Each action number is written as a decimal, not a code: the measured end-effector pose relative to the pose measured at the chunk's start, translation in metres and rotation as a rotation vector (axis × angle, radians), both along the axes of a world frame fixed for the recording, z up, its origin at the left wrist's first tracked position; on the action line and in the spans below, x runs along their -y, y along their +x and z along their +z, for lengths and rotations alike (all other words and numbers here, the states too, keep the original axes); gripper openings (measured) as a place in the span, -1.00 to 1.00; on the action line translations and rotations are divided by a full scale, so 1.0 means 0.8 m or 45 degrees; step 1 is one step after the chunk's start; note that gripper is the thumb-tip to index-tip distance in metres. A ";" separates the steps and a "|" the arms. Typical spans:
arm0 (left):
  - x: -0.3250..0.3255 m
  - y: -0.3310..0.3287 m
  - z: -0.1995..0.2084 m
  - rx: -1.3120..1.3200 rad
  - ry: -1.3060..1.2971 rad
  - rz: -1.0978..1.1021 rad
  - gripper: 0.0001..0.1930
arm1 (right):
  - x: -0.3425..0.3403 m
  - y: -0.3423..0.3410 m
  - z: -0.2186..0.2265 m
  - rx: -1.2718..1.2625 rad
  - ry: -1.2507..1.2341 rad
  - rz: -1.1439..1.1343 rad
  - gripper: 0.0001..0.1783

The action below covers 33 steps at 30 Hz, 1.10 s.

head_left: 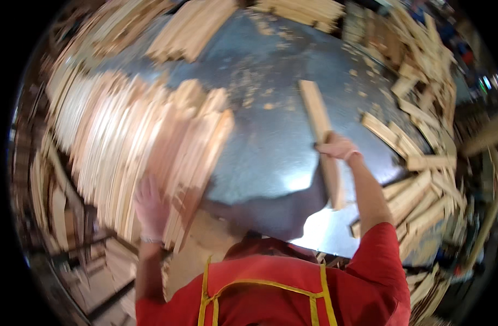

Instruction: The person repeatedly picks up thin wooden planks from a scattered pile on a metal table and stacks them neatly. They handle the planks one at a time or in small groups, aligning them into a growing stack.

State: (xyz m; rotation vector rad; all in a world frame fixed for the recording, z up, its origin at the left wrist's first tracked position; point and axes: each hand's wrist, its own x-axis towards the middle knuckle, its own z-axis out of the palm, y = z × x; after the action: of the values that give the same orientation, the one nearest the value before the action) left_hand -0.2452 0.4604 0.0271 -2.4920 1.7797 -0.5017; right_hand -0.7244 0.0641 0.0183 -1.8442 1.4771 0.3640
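Observation:
My right hand is closed around the middle of a single wooden slat, which points away from me over the grey metal tabletop. On the left, a row of wooden slats stands packed side by side, their near ends reaching past the table's edge. My left hand lies flat on the near part of that row, fingers stretched out and pointing away from me. Both hands look pale and gloved, slightly smeared by motion.
More stacked slats lie at the far left, with another stack at the far middle. Loose offcuts pile up along the right side. Wood chips are scattered over the far tabletop.

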 end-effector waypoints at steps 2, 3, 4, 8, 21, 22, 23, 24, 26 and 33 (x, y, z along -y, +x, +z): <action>0.042 -0.083 -0.009 -0.295 -0.058 -0.202 -0.13 | -0.058 0.014 -0.064 0.431 0.055 -0.139 0.10; 0.057 -0.124 -0.005 -0.578 0.113 -0.172 -0.12 | -0.094 0.052 -0.035 0.359 0.084 -0.080 0.14; 0.077 -0.160 0.006 -0.845 0.295 -0.148 -0.12 | -0.123 0.081 0.012 0.478 0.273 -0.071 0.11; 0.149 -0.251 -0.009 -1.131 0.487 0.119 -0.13 | -0.140 0.035 0.033 0.707 -0.034 -0.165 -0.17; 0.086 -0.147 -0.070 0.281 0.156 -0.038 -0.19 | -0.210 -0.265 0.004 0.171 -0.382 -1.152 -0.15; 0.108 -0.176 -0.046 0.118 0.226 -0.016 -0.15 | -0.197 -0.249 0.000 0.315 -0.135 -1.042 -0.17; 0.147 -0.228 -0.013 -0.053 0.311 0.010 -0.10 | -0.179 -0.237 -0.004 0.446 0.123 -0.924 -0.19; 0.167 -0.269 0.003 -0.230 0.369 0.045 -0.05 | -0.177 -0.225 -0.010 0.606 0.161 -0.756 -0.19; 0.179 -0.301 -0.046 -0.463 0.372 -0.242 0.09 | -0.165 -0.218 -0.009 0.732 0.060 -0.463 -0.17; 0.214 -0.497 -0.036 -0.658 0.504 -0.284 0.11 | -0.064 -0.430 0.020 -0.156 -1.440 -1.109 -0.13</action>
State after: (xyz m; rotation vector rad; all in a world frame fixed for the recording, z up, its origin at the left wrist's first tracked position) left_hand -0.6430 0.2893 -0.0020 -2.2788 2.0710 0.5004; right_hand -1.0685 0.1152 0.0343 -1.6267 2.6801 -0.9780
